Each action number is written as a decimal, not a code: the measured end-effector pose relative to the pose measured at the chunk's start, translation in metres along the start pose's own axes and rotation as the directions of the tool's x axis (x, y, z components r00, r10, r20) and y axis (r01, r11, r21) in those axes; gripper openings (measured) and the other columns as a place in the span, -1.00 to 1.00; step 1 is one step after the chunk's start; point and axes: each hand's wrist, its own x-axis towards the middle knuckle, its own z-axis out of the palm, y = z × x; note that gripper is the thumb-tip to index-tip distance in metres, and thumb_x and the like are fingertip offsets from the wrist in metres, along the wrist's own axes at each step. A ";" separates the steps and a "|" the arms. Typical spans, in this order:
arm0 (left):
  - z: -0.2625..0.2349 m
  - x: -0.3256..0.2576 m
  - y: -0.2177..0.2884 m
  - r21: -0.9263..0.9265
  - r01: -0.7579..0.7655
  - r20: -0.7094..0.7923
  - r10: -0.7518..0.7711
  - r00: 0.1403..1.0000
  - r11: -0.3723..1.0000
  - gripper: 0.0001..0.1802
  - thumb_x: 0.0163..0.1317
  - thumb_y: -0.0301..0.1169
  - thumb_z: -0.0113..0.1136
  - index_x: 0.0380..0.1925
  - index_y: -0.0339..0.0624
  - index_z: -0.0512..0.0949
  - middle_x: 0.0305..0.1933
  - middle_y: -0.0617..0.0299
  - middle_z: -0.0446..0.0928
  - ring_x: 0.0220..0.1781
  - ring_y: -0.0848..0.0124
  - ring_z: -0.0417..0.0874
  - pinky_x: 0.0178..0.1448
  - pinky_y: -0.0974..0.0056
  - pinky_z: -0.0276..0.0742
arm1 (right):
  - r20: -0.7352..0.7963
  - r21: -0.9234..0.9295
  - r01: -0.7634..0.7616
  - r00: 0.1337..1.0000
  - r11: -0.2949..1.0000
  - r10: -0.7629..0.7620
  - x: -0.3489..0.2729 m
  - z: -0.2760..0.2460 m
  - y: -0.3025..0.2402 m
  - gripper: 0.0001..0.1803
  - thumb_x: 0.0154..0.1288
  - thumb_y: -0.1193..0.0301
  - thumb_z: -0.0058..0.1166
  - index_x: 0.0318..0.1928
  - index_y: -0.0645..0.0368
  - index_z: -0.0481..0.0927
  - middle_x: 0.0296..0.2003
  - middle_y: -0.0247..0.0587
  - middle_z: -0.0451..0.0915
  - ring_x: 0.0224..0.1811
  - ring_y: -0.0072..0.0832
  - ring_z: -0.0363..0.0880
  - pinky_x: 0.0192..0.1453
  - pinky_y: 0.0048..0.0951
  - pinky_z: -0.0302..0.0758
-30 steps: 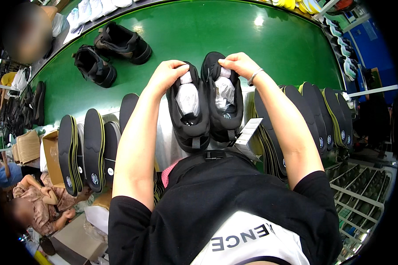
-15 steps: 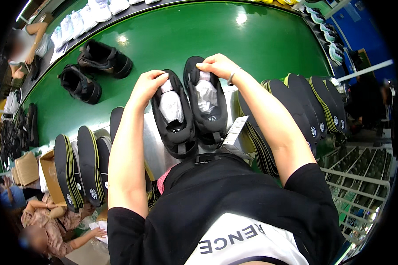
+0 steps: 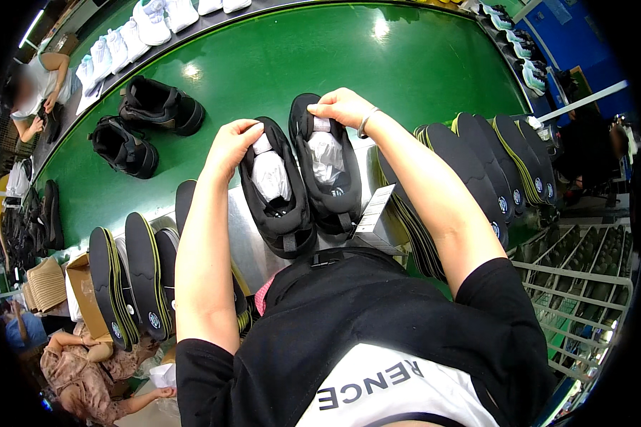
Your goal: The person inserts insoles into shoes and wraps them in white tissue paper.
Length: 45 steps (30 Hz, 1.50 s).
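Note:
Two black shoes stand side by side before me, heels toward my body. The left shoe (image 3: 297, 203) and the right shoe (image 3: 350, 167) each have crumpled white paper stuffing (image 3: 271, 176) inside. My left hand (image 3: 232, 144) pinches the tongue area of the left shoe, thumb and fingers pressed together. At the top of the right shoe's opening, my right hand (image 3: 343, 111), with a bracelet at its wrist, pinches in the same way. What lies between the fingertips is mostly hidden. Close to the right shoe's heel is a white box-like piece with a printed label (image 3: 372, 219).
Black insoles with yellow-green edges stand in stacks to the left (image 3: 146, 274) and right (image 3: 470, 160). Another black shoe pair (image 3: 160, 107) sits on the green conveyor belt (image 3: 263, 64). White shoes (image 3: 151, 23) line the far edge. A wire rack (image 3: 584, 313) stands at right; co-workers are at left.
Both hands keep their pinch on the shoes, which hardly move. The view has shifted slightly. The co-worker at lower left has moved an arm.

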 end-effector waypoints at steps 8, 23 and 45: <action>0.005 -0.001 -0.007 0.063 -0.081 -0.085 0.086 0.993 0.995 -0.73 0.03 -0.36 0.12 -0.30 -0.34 0.52 -0.40 0.24 0.55 -0.39 0.54 0.49 -0.25 0.44 0.40 | -0.033 -0.026 0.078 0.996 0.997 -0.079 -0.005 0.004 -0.002 -0.60 0.03 0.12 0.06 -0.38 0.25 0.59 -0.49 -0.17 0.57 -0.44 -0.46 0.49 -0.26 -0.47 0.40; 0.037 -0.104 -0.024 0.680 -0.478 0.104 0.572 0.813 0.556 -0.36 -0.33 -0.46 0.32 -0.10 -0.15 0.37 0.06 0.11 0.33 0.10 0.13 0.31 0.15 0.15 0.21 | -0.172 -0.477 0.290 0.895 0.829 -0.412 -0.078 0.044 0.019 -0.39 -0.20 0.37 0.20 -0.02 0.04 0.33 0.02 -0.11 0.30 0.08 -0.15 0.24 0.14 -0.30 0.25; 0.062 -0.157 -0.083 -0.255 0.141 -0.219 -0.199 0.955 0.957 0.02 -0.10 -0.28 0.24 0.21 -0.28 -0.25 0.19 -0.15 0.01 0.25 0.15 0.07 0.27 0.17 0.02 | -0.054 0.345 -0.136 0.985 0.929 0.165 -0.113 0.059 0.067 -0.14 -0.14 0.19 0.24 0.10 0.42 0.12 -0.09 0.04 0.41 -0.03 -0.34 0.39 0.08 -0.44 0.29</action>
